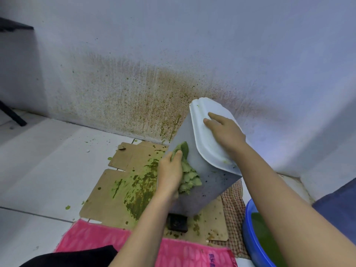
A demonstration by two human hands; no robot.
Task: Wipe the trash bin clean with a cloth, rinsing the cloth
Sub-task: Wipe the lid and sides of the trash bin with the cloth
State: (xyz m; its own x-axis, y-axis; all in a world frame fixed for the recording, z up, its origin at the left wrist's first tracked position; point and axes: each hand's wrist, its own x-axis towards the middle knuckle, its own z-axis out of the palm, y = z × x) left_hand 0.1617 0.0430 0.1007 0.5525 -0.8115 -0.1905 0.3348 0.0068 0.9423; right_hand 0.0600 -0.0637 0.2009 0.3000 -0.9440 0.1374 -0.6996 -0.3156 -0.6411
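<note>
A grey pedal trash bin (208,182) with a white lid (204,139) stands tilted on a sheet of cardboard near the wall. My left hand (170,172) grips a green-stained cloth (187,176) and holds it against the bin's left side wall. My right hand (225,132) lies flat on the closed lid, fingers straight and pointing left. The bin's black pedal (177,222) shows at its foot. Small dark specks dot the grey side below the lid.
Green smears cover the cardboard (125,189) left of the bin. A blue basin (250,245) with green water sits at the lower right, by a checked cloth (233,212). A pink towel (96,239) lies in front. The wall (134,97) behind is spattered brown and green.
</note>
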